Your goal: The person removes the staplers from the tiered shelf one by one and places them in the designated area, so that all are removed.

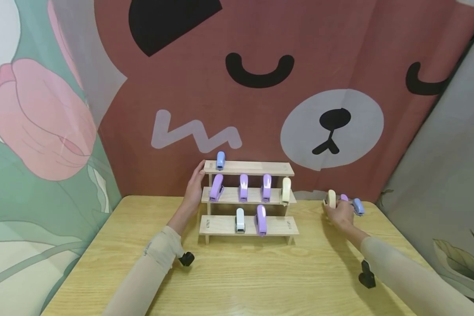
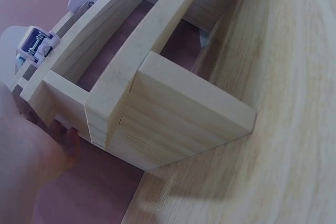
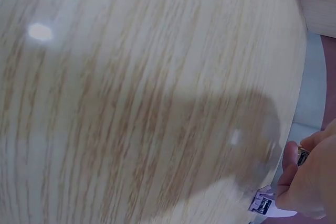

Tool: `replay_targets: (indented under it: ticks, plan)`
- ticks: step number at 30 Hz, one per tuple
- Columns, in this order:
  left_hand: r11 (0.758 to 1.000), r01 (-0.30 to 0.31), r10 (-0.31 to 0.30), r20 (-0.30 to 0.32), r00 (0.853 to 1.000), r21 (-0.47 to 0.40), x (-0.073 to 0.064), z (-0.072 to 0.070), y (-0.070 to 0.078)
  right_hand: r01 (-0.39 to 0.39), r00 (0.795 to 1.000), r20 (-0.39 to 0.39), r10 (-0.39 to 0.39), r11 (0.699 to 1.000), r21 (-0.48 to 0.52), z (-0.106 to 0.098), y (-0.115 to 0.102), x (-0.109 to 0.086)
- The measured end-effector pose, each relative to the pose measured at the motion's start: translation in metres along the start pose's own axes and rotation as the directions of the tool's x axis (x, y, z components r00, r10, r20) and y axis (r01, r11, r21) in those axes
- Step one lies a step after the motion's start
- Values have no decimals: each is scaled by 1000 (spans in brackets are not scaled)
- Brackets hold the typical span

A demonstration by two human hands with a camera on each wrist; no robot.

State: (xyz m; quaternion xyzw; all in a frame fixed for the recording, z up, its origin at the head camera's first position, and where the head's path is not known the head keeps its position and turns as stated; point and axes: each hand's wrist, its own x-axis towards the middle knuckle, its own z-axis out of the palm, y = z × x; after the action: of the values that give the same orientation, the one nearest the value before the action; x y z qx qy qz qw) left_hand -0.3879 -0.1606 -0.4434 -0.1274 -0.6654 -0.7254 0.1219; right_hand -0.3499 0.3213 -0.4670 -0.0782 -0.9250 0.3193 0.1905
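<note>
A three-tier wooden shelf (image 1: pixel 249 195) stands at the table's far edge. Gripping its left side near the top tier is my left hand (image 1: pixel 192 189); in the left wrist view its fingertips (image 2: pixel 72 139) curl in around the side. My right hand (image 1: pixel 341 215) pinches a cream stapler (image 1: pixel 331 197) at the far right of the table. Right beside that hand are a purple stapler (image 3: pixel 261 203), partly hidden in the head view, and a blue stapler (image 1: pixel 358 206).
On the top tier sits a blue stapler (image 1: pixel 220 160). The middle tier bears several purple staplers (image 1: pixel 243 188) and a cream stapler (image 1: pixel 286 191). Down on the bottom tier are a white stapler (image 1: pixel 240 220) and a purple one. A printed curtain (image 1: pixel 260 118) hangs behind the table (image 1: pixel 244 276).
</note>
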Motion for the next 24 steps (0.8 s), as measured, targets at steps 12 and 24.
replay_targets:
  ticks: [12,24]
  plan:
    - [1000,15,-15,-2,1000,-24,1,0,-2,-18,1000,7,18,1000,13,4,7,2]
    - [1000,12,-12,-16,1000,-27,1,0,-3,-40,999,12,40,999,-25,5,9,3]
